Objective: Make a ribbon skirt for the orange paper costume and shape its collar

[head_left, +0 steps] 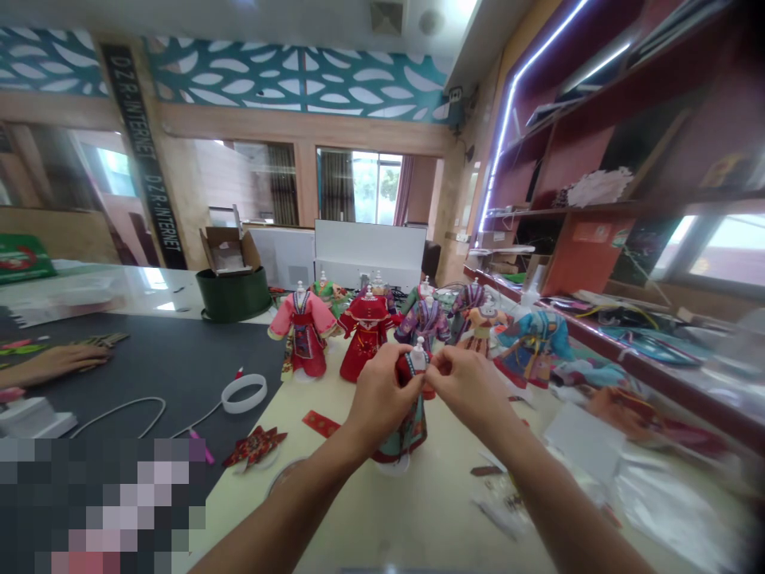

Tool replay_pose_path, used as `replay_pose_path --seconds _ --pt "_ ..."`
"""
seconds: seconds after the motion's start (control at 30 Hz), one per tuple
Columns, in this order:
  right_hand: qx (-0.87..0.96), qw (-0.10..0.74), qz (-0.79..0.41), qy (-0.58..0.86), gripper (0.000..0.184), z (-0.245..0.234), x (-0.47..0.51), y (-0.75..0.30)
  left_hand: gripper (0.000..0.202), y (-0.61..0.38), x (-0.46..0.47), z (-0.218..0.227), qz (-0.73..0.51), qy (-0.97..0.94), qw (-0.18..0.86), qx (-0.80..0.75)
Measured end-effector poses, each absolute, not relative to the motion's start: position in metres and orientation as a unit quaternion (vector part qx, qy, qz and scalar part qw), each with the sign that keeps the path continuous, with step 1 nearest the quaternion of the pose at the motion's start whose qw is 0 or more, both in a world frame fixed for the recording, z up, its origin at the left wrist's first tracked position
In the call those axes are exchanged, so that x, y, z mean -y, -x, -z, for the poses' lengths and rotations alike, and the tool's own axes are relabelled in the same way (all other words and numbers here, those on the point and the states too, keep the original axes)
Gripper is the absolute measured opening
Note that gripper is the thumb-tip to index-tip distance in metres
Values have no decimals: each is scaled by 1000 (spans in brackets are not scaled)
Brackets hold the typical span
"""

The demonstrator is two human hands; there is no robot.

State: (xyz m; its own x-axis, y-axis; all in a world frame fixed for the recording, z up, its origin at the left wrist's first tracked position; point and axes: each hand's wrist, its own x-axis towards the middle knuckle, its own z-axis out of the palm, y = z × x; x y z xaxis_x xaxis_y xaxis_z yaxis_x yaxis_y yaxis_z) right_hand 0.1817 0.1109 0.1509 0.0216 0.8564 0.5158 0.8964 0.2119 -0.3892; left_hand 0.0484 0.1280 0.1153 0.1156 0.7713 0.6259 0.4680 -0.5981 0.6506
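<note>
A small dressed mannequin [412, 430] was clasped at one shoulder by the left hand [382, 391], and there, opposite, its collar was pinched by the right hand [469, 381]! Just behind, a red robe [364, 335] and a pink robe [307, 351] were displayed; far left, a co-worker's hand [72, 358] was spotted on the dark tabletop [179, 343].

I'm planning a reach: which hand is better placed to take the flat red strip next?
Probably the left hand: it is nearer the flat red strip; the right hand is right of the dressed stand.
</note>
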Motion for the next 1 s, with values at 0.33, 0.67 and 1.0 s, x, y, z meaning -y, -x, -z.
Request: replay_pose_path --seconds 0.33,0.67,1.0 --pt "701 368 25 611 14 -147 -111 -181 28 -46 -128 -115 -512 -732 144 -427" --pt "720 409 -4 561 14 -140 -112 -182 28 -43 -129 -116 -513 -727 159 -428" --pt "722 516 -32 461 15 -123 -123 -196 32 -35 -128 -122 -499 -734 207 -411"
